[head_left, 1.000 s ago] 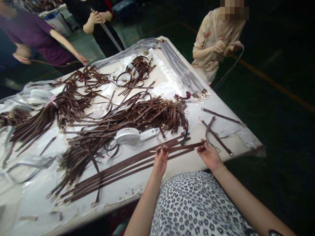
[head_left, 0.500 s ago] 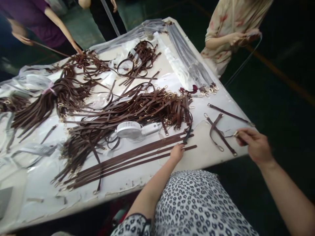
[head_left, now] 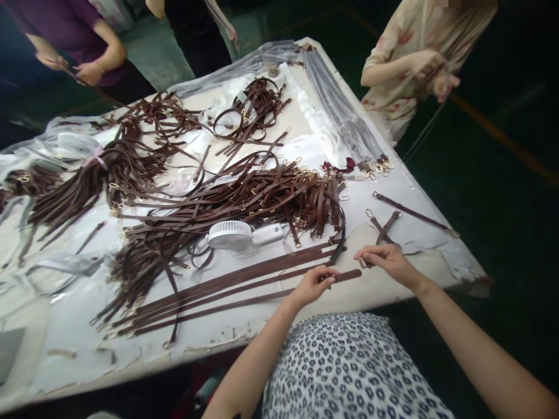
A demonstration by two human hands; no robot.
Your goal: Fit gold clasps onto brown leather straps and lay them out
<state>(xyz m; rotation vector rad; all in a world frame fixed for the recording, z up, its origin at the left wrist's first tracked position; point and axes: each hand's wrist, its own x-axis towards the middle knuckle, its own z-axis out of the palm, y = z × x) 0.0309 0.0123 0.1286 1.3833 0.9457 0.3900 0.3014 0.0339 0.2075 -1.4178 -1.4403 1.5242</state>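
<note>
My left hand (head_left: 312, 286) is closed around a long brown leather strap (head_left: 349, 276) near the table's front edge; the strap's rounded end sticks out to the right past my fingers. Just to the right, my right hand (head_left: 391, 263) pinches a small dark piece with a gold metal buckle (head_left: 362, 262), close to that strap end but apart from it. My fingers cover most of this piece. Several more long straps (head_left: 244, 278) lie side by side to the left. Beyond my right hand rest a short crossed strap (head_left: 388, 226) and another short strap with metal ends (head_left: 414, 213).
A big heap of brown straps with gold clasps (head_left: 244, 195) covers the table's middle, with a white handheld fan (head_left: 230, 235) before it. Plastic-wrapped straps (head_left: 338, 110) line the far right edge. Co-workers stand across the table, one in purple (head_left: 78, 35), another in a floral shirt (head_left: 406, 52).
My right hand has moved left with the buckle piece, close to my left hand. My left hand has closed on a strap and lifted its end slightly. The purple-sleeved co-worker's hands have come together.
</note>
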